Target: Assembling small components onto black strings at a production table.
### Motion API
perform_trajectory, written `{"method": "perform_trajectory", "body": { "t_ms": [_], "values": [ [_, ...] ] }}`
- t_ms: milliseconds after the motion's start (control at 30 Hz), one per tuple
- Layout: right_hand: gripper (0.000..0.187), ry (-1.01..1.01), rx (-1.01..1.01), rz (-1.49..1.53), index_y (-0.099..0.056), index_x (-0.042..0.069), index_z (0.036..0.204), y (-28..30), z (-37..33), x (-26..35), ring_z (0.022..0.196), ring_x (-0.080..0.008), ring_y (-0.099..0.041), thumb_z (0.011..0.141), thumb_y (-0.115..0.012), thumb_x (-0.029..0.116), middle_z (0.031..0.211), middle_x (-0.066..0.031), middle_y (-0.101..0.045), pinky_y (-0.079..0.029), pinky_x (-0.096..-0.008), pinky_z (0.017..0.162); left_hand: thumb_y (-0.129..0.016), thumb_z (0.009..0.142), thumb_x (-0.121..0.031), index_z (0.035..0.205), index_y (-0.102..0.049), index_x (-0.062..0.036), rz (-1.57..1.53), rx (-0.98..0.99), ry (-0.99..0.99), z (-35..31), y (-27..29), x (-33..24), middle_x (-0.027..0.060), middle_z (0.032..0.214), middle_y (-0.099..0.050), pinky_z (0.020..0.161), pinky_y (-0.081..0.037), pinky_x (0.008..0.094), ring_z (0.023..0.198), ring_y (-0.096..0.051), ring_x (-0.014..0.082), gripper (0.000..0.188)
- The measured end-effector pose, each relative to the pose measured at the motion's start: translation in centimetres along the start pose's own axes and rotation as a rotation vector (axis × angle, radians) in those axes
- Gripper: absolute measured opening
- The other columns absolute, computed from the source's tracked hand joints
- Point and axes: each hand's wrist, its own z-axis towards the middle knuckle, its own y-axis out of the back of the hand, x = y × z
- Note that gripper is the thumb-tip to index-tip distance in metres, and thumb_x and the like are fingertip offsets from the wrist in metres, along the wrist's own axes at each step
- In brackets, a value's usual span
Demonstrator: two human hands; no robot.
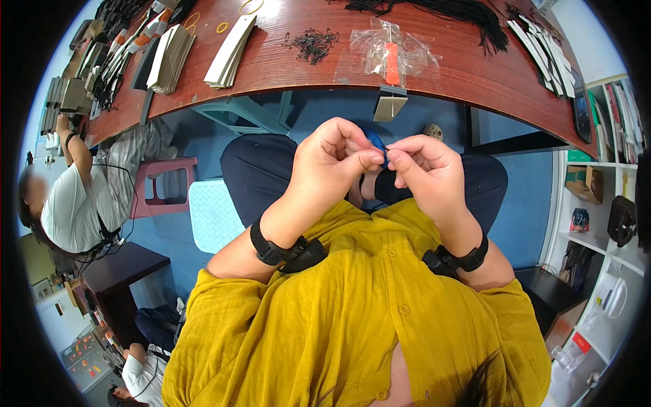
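Above my lap, in front of the table edge, my left hand [331,161] and my right hand [432,171] nearly meet. Thumb and forefinger are pinched on each hand. A tiny dark bit shows between the fingertips, too small to name. A dark blue patch [373,140] shows beside my left fingertips; what it is I cannot tell. Ahead of the hands, beige-grey tags [390,107] jut from the table edge beneath an orange strip [392,64] lying among crumpled clear plastic bags [419,55].
The reddish-brown table [271,71] holds tag stacks [171,60], small black pins [313,46], black cords [468,24] and white strips [542,54]. Stools stand on the left, a pale one [215,214] and a pink one [163,193]. A person [85,197] works there. Shelves [603,230] line the right.
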Motion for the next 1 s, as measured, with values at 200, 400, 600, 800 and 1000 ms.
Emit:
{"method": "perform_trajectory", "body": {
  "t_ms": [200, 400, 600, 800, 1000],
  "values": [
    [0.006, 0.301, -0.036, -0.373, -0.063, 0.0, 0.084, 0.0, 0.2, -0.2, 0.055, -0.0038, -0.051, 0.08, -0.064, 0.003, 0.072, -0.001, -0.057, -0.041, -0.0179, 0.049, -0.065, 0.078, 0.002, 0.082, -0.051, -0.0029, -0.126, -0.031, -0.017, 0.4, -0.2, 0.3, 0.0062, 0.076, -0.063, 0.061, -0.049, 0.0194, 0.069, -0.06, 0.0075, 0.015],
    [0.004, 0.354, -0.083, -0.317, -0.061, 0.001, 0.082, 0.0, 0.7, -1.3, 0.056, -0.0033, -0.05, 0.078, -0.063, 0.001, 0.073, -0.0004, -0.057, -0.041, -0.0181, 0.05, -0.063, 0.08, 0.0, 0.086, -0.054, -0.0008, -0.127, 0.017, 0.059, 0.4, -0.4, -0.3, 0.0061, 0.08, -0.064, 0.062, -0.049, 0.0203, 0.069, -0.06, 0.0085, 0.011],
    [0.003, 0.149, -0.019, -0.147, -0.06, 0.001, 0.082, 0.3, 0.4, -0.8, 0.06, -0.0021, -0.05, 0.079, -0.062, 0.001, 0.074, 0.0019, -0.056, -0.041, -0.0171, 0.053, -0.061, 0.082, -0.002, 0.086, -0.059, 0.0001, 0.115, 0.122, 0.112, 0.0, 0.7, -0.3, 0.0027, 0.081, -0.063, 0.066, -0.047, 0.0192, 0.071, -0.057, 0.0057, 0.005],
    [0.003, 0.193, -0.092, -0.145, -0.06, 0.001, 0.081, 0.0, 0.4, -0.9, 0.059, -0.0017, -0.049, 0.079, -0.062, 0.0, 0.071, 0.0019, -0.054, -0.04, -0.0169, 0.051, -0.062, 0.082, -0.004, 0.083, -0.059, -0.0008, 0.261, 0.021, 0.016, 0.1, 0.1, 0.1, -0.0001, 0.076, -0.061, 0.061, -0.044, 0.0173, 0.068, -0.054, 0.0029, 0.005],
    [0.004, 0.228, -0.052, -0.153, -0.058, 0.002, 0.078, 0.0, 0.5, -0.8, 0.056, -0.0016, -0.049, 0.079, -0.06, -0.001, 0.07, 0.0021, -0.054, -0.039, -0.017, 0.05, -0.063, 0.082, -0.005, 0.082, -0.06, -0.0013, 0.279, 0.002, -0.022, -0.1, -0.5, -0.1, -0.0001, 0.075, -0.061, 0.06, -0.044, 0.017, 0.067, -0.054, 0.0029, 0.005]
  ]
}}
